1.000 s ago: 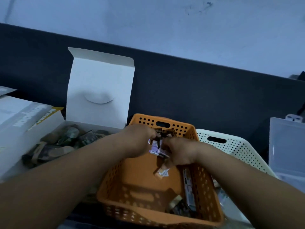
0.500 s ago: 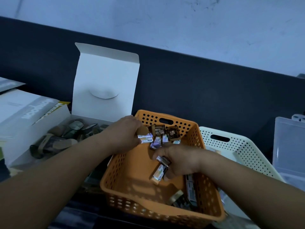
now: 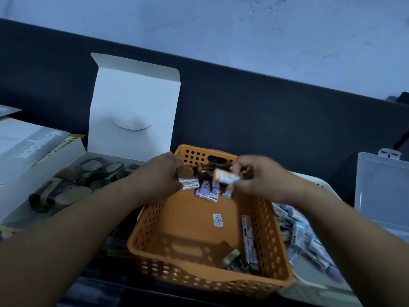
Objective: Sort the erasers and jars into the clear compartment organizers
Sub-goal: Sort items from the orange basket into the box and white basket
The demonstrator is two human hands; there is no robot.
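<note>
An orange perforated basket [image 3: 272,244] sits in front of me. My left hand [image 3: 159,176] grips a small stack of wrapped erasers [image 3: 188,183] at the basket's far left corner. My right hand [image 3: 256,176] pinches one orange-and-white eraser [image 3: 225,175] above the far end. Loose purple erasers [image 3: 207,191] lie on the basket floor under both hands, next to small brown jars [image 3: 202,169] at the far wall. More erasers [image 3: 250,242] lie along the right wall. A clear organizer [image 3: 382,191] stands at the far right.
A white basket [image 3: 314,182] with several wrapped erasers [image 3: 305,238] lies to the right of the orange one. An open white box [image 3: 132,107] at the left holds glass jars [image 3: 93,169]. Grey-white cartons [image 3: 28,147] lie at the far left. A dark panel runs behind.
My right hand rose from the basket floor to the far end, carrying one eraser. My left hand stayed at the far left corner with its stack.
</note>
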